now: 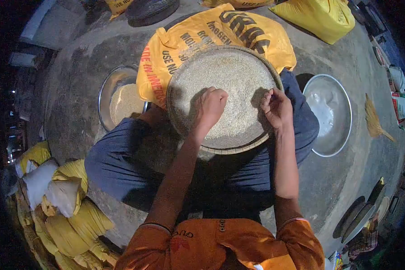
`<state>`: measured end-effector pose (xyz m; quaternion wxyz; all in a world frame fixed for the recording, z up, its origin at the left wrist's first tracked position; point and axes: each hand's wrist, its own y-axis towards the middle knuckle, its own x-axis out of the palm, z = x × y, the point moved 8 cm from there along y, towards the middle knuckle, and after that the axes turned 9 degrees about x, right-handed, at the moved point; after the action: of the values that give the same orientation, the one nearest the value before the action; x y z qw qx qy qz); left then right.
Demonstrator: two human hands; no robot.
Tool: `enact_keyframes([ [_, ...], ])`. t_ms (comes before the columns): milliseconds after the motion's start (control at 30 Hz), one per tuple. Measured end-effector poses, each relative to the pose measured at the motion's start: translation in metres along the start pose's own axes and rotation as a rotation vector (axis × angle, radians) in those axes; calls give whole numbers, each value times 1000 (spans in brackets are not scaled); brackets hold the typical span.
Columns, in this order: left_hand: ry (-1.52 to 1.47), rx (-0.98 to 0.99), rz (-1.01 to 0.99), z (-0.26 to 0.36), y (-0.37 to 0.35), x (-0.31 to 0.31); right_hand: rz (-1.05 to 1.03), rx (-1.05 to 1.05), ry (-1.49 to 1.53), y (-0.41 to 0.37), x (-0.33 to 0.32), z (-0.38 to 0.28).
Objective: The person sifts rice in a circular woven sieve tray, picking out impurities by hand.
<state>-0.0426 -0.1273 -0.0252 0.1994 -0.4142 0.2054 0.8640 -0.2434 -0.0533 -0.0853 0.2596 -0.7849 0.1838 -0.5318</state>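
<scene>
A round woven winnowing tray (231, 150) rests across my lap, with a wide layer of pale grain (231, 78) spread over it. Over the middle of the grain, my left hand (211, 105) is curled closed; whatever its fingers hold is hidden. My right hand (278, 109) hovers at the tray's right edge, thumb and fingers pinched together, and anything between them is too small to make out. Under the tray's far side lies a yellow printed sack (184, 42).
To the left stands a metal basin (104, 101) with brownish grain (126, 103). Another metal basin (342, 144) sits on the right, near a small straw broom (373, 119). Filled yellow sacks (78, 227) are piled at lower left; a yellow bag (317, 18) stands at the back.
</scene>
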Motion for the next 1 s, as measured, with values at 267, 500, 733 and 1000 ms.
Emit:
enact_keyframes([
  [267,73,55,-55,3,-3,17,-34,-8,2,0,4,0],
  [500,125,7,-86,5,-2,21,-14,7,0,1,4,3],
  [733,16,-15,33,-9,-8,-1,-5,26,-66,2,5,6],
  [1000,-538,-207,46,-42,-29,2,-40,94,-80,3,17,24],
])
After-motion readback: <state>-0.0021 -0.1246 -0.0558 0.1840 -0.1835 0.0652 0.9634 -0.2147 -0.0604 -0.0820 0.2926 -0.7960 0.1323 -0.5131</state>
